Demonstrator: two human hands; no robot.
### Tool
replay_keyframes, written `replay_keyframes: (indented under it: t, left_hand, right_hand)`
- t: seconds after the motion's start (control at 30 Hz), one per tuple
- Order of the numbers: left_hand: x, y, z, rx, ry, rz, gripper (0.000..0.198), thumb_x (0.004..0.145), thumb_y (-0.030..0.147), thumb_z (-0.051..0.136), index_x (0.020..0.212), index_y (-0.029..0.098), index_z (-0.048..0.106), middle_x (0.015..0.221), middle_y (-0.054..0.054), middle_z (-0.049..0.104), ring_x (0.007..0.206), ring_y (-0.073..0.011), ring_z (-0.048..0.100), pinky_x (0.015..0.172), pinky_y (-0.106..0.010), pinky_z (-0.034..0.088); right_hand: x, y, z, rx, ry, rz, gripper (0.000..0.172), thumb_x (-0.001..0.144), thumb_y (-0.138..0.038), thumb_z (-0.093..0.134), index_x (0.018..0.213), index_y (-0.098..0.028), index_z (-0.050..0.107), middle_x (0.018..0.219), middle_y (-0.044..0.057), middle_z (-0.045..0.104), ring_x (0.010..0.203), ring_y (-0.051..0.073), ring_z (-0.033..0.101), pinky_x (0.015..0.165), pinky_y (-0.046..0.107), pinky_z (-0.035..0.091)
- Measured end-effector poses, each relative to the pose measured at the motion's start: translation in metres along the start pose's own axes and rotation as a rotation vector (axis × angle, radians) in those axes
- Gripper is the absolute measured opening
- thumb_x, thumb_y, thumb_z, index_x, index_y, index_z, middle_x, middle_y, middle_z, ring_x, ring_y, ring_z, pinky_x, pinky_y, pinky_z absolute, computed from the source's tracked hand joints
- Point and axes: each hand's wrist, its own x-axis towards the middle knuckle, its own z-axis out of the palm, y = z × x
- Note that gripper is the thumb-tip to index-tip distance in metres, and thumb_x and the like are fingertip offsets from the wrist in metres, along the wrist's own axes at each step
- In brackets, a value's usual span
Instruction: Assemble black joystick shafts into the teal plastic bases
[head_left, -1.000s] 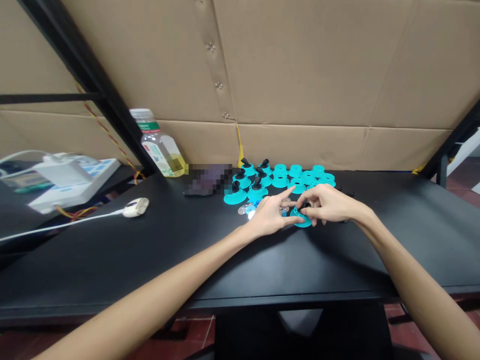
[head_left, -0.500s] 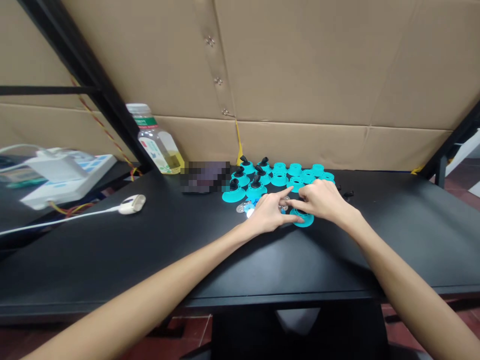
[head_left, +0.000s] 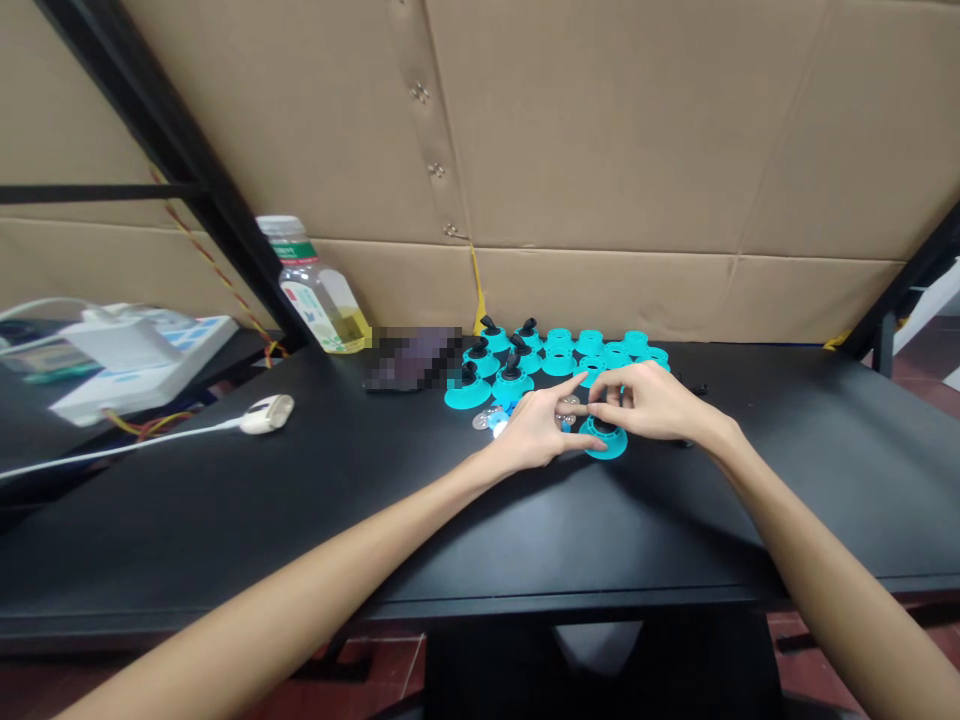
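- Thumb of my left hand [head_left: 540, 430] lies on the near rim of a teal base [head_left: 613, 448], its fingers spread wide toward the far side; whether they bear on it I cannot tell.
- Fingertips of my right hand [head_left: 649, 402] are drawn into a narrow pinch just above that base; whether they hold anything I cannot tell.
- Between both hands, the teal base sits on the bench [head_left: 480, 540], slightly right of its middle and well back from the front edge.
- It rests flat, broad flange down and collar up, so its axis stands upright; being round, it has no long side to point anywhere.
- Within the collar I see a dark patch [head_left: 601, 424], too covered by my fingers to make out.
- Under and beside my left hand lie clear discs [head_left: 481, 422] and blue pieces [head_left: 513, 407].
- Toward the bench's left edge lies a pale plug [head_left: 268, 414] on a white cable.
- Past my right wrist lie small black parts [head_left: 700, 389].
- Beyond my left hand, six teal bases with black knobs [head_left: 513, 360] stand near the back edge, the knobs leaning.
- To their right are bare teal bases [head_left: 559, 367], grouped by that edge.
- Near the back-left corner stands a bottle [head_left: 321, 300], with a blurred dark object [head_left: 412, 360] beside it.
- Behind everything rises cardboard [head_left: 600, 150].
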Motion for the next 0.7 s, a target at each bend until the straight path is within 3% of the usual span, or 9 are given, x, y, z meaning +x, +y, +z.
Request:
replay_keyframes:
  t: [0.1, 0.23, 0.5, 0.7]
  left_hand:
    - [-0.0011, 0.0029, -0.0010, 0.016, -0.007, -0.016, 0.098, 0.063, 0.049, 0.077, 0.145, 0.013, 0.036, 0.100, -0.010, 0.074, 0.048, -0.0117, 0.052, 0.059, -0.029, 0.048]
    - [-0.0015, 0.0026, -0.0003, 0.016, 0.002, -0.003, 0.097, 0.063, 0.048, 0.078, 0.145, 0.014, 0.037, 0.105, -0.011, 0.073, 0.051, -0.0112, 0.052, 0.058, -0.027, 0.047]
    - [-0.0009, -0.0002, 0.0016, 0.046, 0.037, 0.010, 0.095, 0.064, 0.049, 0.077, 0.143, 0.014, 0.039, 0.108, -0.010, 0.072, 0.062, -0.0145, 0.059, 0.062, -0.028, 0.049]
    - [-0.0015, 0.0024, 0.0012, 0.062, 0.055, -0.010, 0.094, 0.064, 0.052, 0.076, 0.142, 0.013, 0.042, 0.106, -0.010, 0.073, 0.066, -0.0199, 0.066, 0.065, -0.031, 0.051]
  right_hand:
    - [0.0017, -0.0001, 0.0017, 0.088, -0.025, 0.034, 0.028, 0.084, -0.042, 0.055, 0.076, -0.016, 0.064, 0.062, 0.001, 0.062, 0.051, 0.010, 0.049, 0.053, 0.024, 0.029]
    - [0.0023, 0.0015, 0.0019, 0.128, -0.070, 0.166, 0.035, 0.083, -0.050, 0.054, 0.070, -0.017, 0.056, 0.045, -0.002, 0.052, 0.042, 0.010, 0.045, 0.051, 0.024, 0.031]
    - [0.0008, 0.0054, 0.0057, -0.260, 0.043, 0.131, 0.050, 0.087, -0.050, 0.045, 0.050, -0.017, 0.038, 0.047, -0.002, 0.038, 0.049, 0.009, 0.028, 0.053, 0.027, 0.017]
    - [-0.0025, -0.0003, 0.0014, -0.267, 0.005, 0.116, 0.064, 0.090, -0.063, 0.035, 0.048, -0.016, 0.044, 0.046, -0.001, 0.039, 0.049, 0.009, 0.031, 0.054, 0.027, 0.018]
